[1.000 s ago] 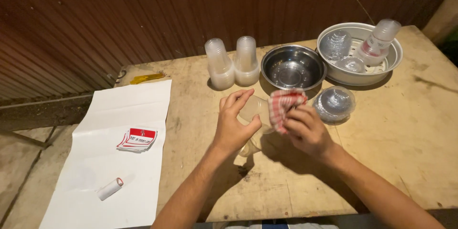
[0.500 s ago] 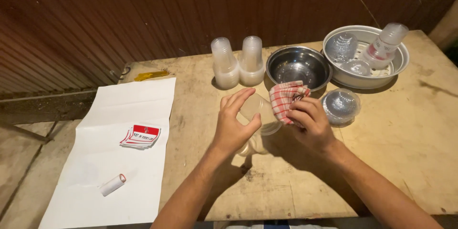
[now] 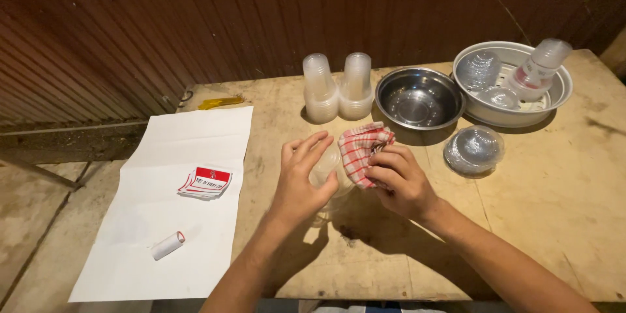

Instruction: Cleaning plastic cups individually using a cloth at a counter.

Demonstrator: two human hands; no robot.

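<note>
Compared with a second ago, the red-checked cloth [image 3: 362,150] has been pushed further against the clear plastic cup [image 3: 326,168], so the wiping looks well under way. The cup is gripped by the left hand [image 3: 301,179] near the table [image 3: 561,195] centre, the cloth bunched in the closed right hand [image 3: 398,179]. The steel bowl [image 3: 418,98] sits untouched at 1 o'clock.

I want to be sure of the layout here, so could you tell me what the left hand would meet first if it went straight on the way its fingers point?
Probably the clear plastic cup the left hand already grips; beyond that, the stacked cups, though depth is unclear.
</note>
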